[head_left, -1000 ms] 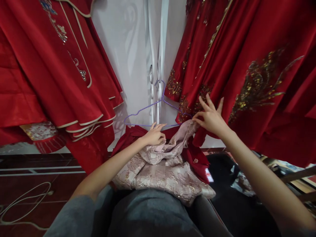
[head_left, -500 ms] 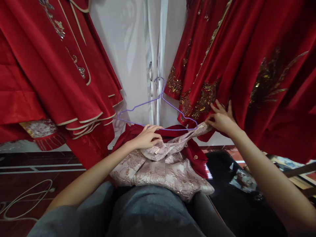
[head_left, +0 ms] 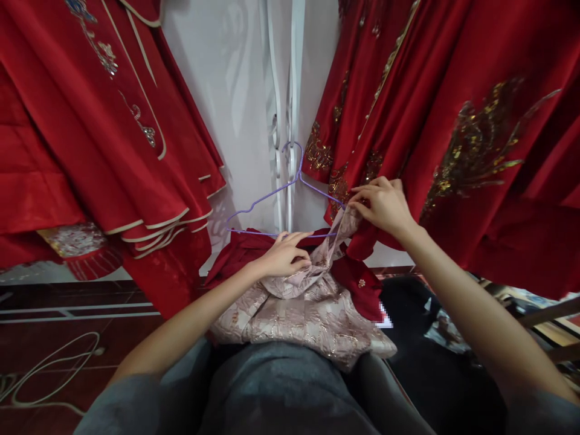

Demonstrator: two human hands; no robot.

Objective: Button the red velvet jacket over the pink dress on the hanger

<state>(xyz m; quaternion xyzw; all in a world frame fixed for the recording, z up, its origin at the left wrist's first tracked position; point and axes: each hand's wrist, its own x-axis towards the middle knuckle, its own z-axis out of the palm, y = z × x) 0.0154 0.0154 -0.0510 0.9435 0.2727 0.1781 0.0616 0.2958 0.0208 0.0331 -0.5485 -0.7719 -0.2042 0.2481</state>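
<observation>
A pale pink brocade garment with a metallic sheen lies across my lap. My left hand is closed on its upper part, close to the bottom bar of a purple hanger. Farther right, my right hand pinches a narrow raised part of the garment at the hanger's right end. That end of the hanger is hidden behind the cloth and fingers. The hanger's hook points away from me. Beneath the brocade lies a dark red garment with a small flower-like ornament.
Red garments with pale piping hang on the left. More red garments with gold sequins hang close beside my right hand. White doors stand ahead. A white cable lies on the floor; a black surface holds a plastic packet.
My right hand has moved left and slightly away from me, bringing the brocade edge over the hanger's right end. The hanger has tilted slightly, and my left hand has shifted a little right.
</observation>
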